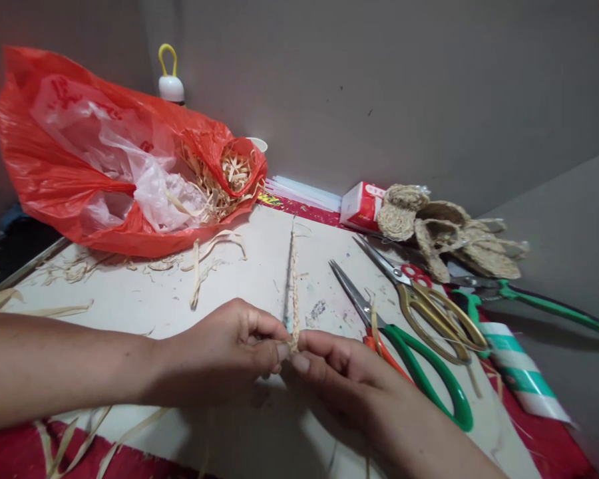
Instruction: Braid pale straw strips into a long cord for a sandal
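Note:
A thin braided cord of pale plant fibre (pixel 294 286) runs up the middle of the white board (pixel 249 279). Its near end is pinched by my left hand (pixel 244 342) between thumb and forefinger. Just to the right, my right hand (pixel 344 372) grips the same end with thumb and fingertips, close against the left. Beside my right hand lie green-handled scissors (pixel 424 366), blades pointing away, with a loose fibre strip across them. Loose fibre strips (pixel 212 256) are scattered beyond my left hand.
A red plastic bag (pixel 54 173) of dry fibre strips stands at back left. On the right are gold-handled scissors (pixel 429 313), woven straw pieces (pixel 442 229), green-handled pliers (pixel 529 296), a red-and-white box (pixel 362 205) and a green-and-white roll (pixel 524 372). Grey walls enclose the back.

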Available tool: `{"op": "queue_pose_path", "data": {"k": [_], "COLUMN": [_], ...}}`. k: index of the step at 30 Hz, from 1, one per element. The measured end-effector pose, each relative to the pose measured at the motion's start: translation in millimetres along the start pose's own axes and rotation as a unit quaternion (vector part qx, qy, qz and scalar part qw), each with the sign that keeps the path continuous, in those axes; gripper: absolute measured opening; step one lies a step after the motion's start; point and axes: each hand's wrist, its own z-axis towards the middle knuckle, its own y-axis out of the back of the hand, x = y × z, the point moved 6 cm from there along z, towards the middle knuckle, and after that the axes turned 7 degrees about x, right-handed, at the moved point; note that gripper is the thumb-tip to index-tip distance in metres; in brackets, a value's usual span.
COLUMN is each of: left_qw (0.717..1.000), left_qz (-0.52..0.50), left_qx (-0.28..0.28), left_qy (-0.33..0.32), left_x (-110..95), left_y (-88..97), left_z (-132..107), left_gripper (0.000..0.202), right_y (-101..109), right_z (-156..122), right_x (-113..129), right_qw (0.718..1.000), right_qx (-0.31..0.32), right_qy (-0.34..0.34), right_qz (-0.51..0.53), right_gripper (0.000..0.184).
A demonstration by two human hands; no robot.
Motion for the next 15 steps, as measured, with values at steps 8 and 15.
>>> {"op": "queue_pose_path", "data": {"k": [8,15], "left_qw": [0.998,0.989], "left_qz": [0.05,0.126], "left_qx": [-0.026,-0.055], "left_qy": [0.026,0.055], "left_x": [2,3], "left_y": [-0.2,3.0], "left_z": [-1,-2], "left_gripper": [0.025,0.028], "right_y": [2,-1], "right_z": [-9,-9], "right_x": [10,6], "right_qw": [0.913,0.818], "right_qx": [-0.157,-0.201], "right_qy": [0.062,0.003], "right_qz": [-0.371,-0.539], "right_gripper": [0.024,0.017]}}
